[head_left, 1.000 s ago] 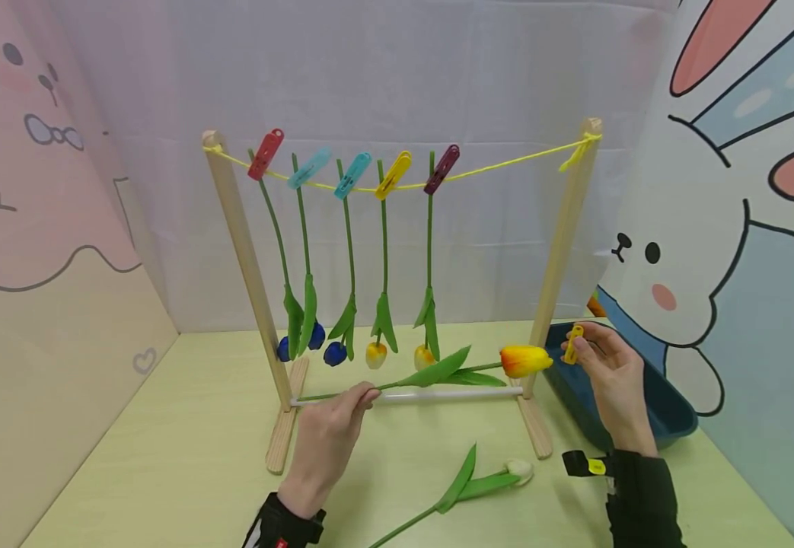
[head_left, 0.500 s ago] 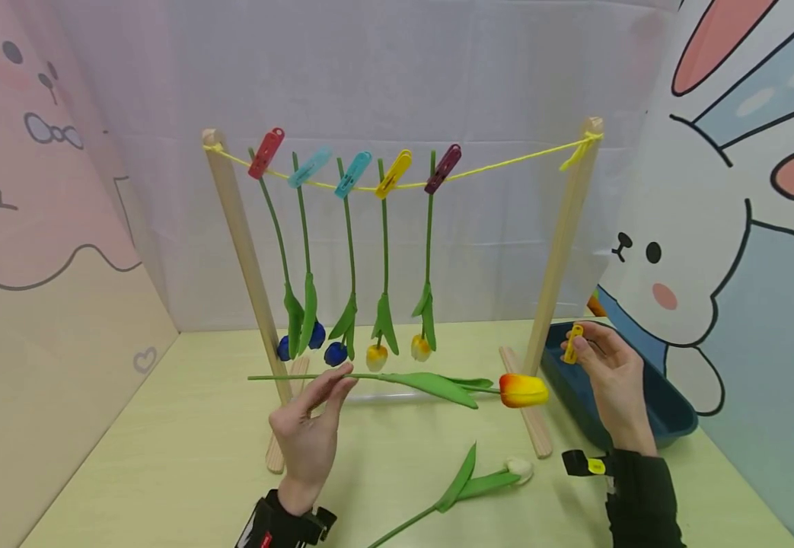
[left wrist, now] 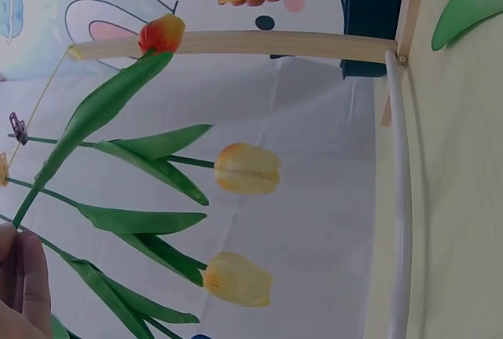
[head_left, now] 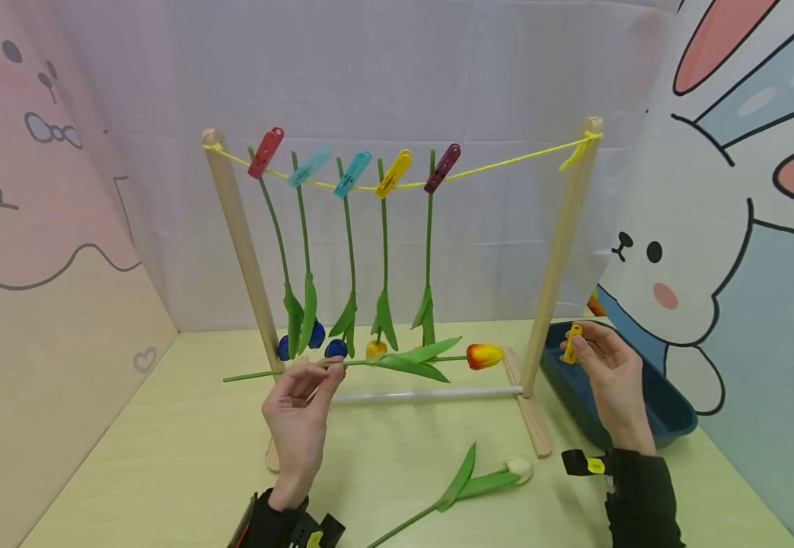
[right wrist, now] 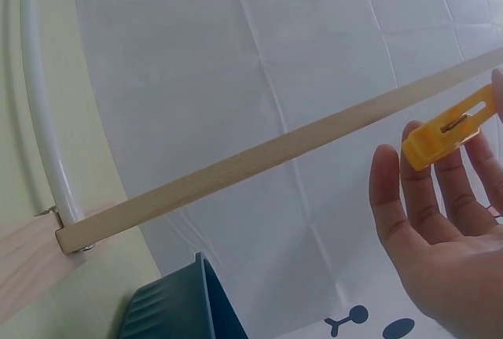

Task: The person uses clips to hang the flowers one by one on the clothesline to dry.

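Observation:
My left hand (head_left: 298, 422) pinches the green stem of a red-and-yellow tulip (head_left: 484, 356), which lies nearly level in front of the rack, bloom to the right. My right hand (head_left: 612, 380) holds a yellow clothespin (head_left: 572, 344) by thumb and fingers, near the right post; the right wrist view shows the clothespin (right wrist: 444, 130) close up. Behind the held tulip, several tulips hang bloom-down from a yellow string (head_left: 506, 162), blue ones at the left and pale yellow ones (left wrist: 247, 168) at the right. Red, light blue, yellow and dark red clothespins (head_left: 442, 168) clip their stems there.
The string runs between two wooden posts (head_left: 564, 251) joined low down by a white rod (head_left: 424, 394). A white tulip (head_left: 518, 470) lies on the table (head_left: 164, 457) in front. Behind my right hand stands a dark blue bin (head_left: 671, 415).
My left hand has shifted left, its grip now nearer the leaves, and the tulip has moved left with it. The right hand with the clothespin has stayed in place.

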A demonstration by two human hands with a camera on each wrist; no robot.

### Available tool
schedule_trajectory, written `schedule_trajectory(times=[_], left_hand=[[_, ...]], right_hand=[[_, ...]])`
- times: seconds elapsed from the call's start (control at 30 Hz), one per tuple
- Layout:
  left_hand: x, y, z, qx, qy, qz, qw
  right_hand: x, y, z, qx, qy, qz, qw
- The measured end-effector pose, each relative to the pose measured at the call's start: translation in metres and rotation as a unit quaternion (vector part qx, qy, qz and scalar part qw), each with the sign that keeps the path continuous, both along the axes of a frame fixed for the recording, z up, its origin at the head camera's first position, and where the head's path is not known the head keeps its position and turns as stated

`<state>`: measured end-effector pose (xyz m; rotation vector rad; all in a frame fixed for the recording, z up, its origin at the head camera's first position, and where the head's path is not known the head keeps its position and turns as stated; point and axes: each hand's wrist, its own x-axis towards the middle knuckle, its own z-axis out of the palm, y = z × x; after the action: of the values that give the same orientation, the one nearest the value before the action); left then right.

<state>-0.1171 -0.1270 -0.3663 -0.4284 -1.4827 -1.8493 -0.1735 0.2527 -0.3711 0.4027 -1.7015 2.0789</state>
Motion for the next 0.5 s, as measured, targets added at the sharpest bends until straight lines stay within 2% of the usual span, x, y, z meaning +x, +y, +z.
schedule_trajectory(times=[0.2, 0.5], left_hand=[[0.0017, 0.0016, 0.0040, 0.044, 0.015, -0.015, 0.9988], [0.0025, 0.0013, 0.0076, 0.074, 0.024, -0.064, 0.9949]], right_hand=[[0.0005, 0.0009, -0.0005, -0.003, 0.005, 0.005, 1.000], [0.0004, 0.0006, 0.0008, -0.003, 0.009, 0.010, 1.000]])
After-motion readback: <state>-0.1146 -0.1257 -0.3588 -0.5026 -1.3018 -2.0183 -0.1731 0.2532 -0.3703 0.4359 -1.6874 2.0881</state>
